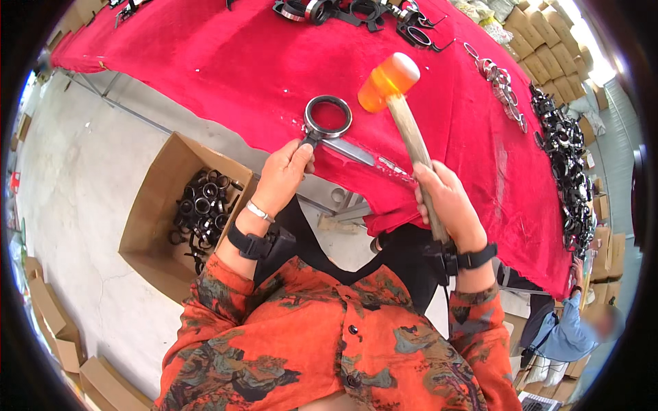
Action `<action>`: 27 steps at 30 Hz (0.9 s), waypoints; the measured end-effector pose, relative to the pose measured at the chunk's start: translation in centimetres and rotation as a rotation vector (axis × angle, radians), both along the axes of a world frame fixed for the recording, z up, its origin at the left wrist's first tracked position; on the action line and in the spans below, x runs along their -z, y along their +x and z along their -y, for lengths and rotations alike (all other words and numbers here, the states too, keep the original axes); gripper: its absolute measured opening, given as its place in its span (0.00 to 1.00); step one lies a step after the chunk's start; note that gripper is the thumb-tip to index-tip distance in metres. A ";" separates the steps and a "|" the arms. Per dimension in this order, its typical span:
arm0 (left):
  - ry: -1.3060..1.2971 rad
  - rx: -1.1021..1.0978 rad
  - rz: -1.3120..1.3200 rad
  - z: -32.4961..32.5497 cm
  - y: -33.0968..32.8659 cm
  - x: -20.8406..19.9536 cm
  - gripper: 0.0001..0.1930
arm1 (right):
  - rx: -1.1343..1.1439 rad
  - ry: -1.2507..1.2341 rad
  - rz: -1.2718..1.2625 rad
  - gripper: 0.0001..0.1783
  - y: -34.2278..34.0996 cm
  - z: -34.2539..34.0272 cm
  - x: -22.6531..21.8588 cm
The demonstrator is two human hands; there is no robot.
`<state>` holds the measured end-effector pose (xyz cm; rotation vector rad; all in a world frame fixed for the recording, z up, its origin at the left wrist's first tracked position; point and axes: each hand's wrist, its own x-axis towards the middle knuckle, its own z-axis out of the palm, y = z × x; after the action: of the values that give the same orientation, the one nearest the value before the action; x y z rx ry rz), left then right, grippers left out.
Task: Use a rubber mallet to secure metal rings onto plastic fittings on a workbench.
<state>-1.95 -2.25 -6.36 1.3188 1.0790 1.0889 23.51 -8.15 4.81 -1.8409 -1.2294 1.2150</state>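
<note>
My left hand (281,175) is closed, pinching the short stem of a round black ring (308,113) with a silvery inner rim. The ring is over the near edge of the red cloth, and red shows through its middle. In my right hand (449,202) is a mallet (411,130), gripped by its wooden handle. Its translucent orange head (387,83) with a whitish end is raised, apart from the ring. A flat grey metal bar (351,152) lies on the cloth beside the ring, with whitish scuffs past its end.
An open cardboard box (154,198) of black rings stands at my left. More black ring parts (363,10) lie at the table's far side, a row of metal rings (504,89) to the right, and a dark heap (565,164) beyond. Another person (572,332) is at lower right.
</note>
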 end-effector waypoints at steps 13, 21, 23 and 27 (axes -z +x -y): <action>0.934 -0.205 -0.510 1.3 0.2 -3.1 0.10 | 0.013 0.260 0.052 0.14 1.7 7.6 8.1; 0.807 -0.138 -0.419 3.1 0.5 -3.2 0.08 | 0.027 0.244 -0.274 0.12 2.6 8.2 10.8; 0.455 -0.058 -0.269 3.7 0.3 -2.8 0.08 | 0.024 0.230 -0.288 0.12 2.6 8.2 10.8; 0.459 -0.009 -0.074 3.7 1.1 -2.9 0.13 | 0.028 0.237 -0.276 0.11 2.6 8.4 10.7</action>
<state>-0.86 -5.97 -3.47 1.7255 0.9177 1.3557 26.11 -16.55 -5.92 -1.4602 -1.1351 1.2050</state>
